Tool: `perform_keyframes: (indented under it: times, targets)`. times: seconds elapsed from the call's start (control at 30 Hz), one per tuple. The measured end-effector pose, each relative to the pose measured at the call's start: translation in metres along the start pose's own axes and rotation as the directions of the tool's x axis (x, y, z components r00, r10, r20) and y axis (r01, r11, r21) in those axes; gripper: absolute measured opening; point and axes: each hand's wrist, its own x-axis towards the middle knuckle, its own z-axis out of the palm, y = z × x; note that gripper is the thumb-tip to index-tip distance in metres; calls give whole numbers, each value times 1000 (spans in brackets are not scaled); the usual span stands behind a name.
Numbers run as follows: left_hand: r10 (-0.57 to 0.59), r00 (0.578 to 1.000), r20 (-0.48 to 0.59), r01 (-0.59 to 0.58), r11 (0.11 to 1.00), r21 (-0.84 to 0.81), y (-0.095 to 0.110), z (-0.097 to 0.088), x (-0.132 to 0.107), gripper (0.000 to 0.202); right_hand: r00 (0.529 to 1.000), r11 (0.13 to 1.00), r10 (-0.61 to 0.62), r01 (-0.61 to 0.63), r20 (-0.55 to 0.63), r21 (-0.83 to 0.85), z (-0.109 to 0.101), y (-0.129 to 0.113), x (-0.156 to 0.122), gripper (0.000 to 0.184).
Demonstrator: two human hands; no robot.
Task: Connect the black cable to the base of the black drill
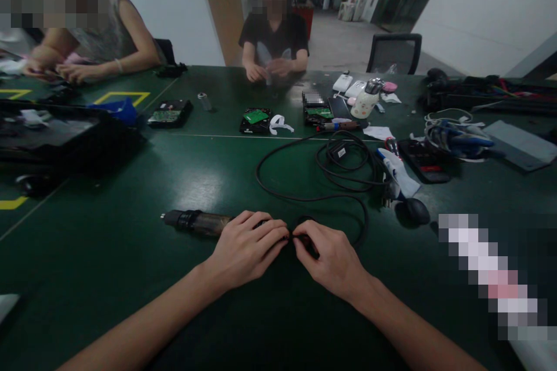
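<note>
A dark electric screwdriver lies on the green table, its bit pointing left. My left hand is closed over its rear end, which the fingers mostly hide. Close beside that end, my right hand pinches the end of a black cable; the plug itself is hidden in the fingers. Only a small gap shows between the fingertips of both hands. From my right hand the cable runs out in a wide loop to a loose coil farther back.
Hard drives with green boards stand beyond the cable. A computer mouse, a screwdriver case and a cup are to the right. A black chassis sits left. Two people work across the green table.
</note>
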Motion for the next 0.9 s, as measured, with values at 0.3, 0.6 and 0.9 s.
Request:
perform_keyframes:
  times: [0.3,0.6,0.9]
  targets:
    - [7,1000,-2,-7,1000,-30,0,-2,1,25,999,1000,29,-29,32,7,-1,-1,1,7]
    - [-23,1000,11,24,999,-44,2,-1,1,25,999,999,34,-34,31,5,0,-1,-1,7]
    - [-30,1000,1,30,999,-23,1,0,0,23,999,999,34,-34,23,7,2,1,-1,8]
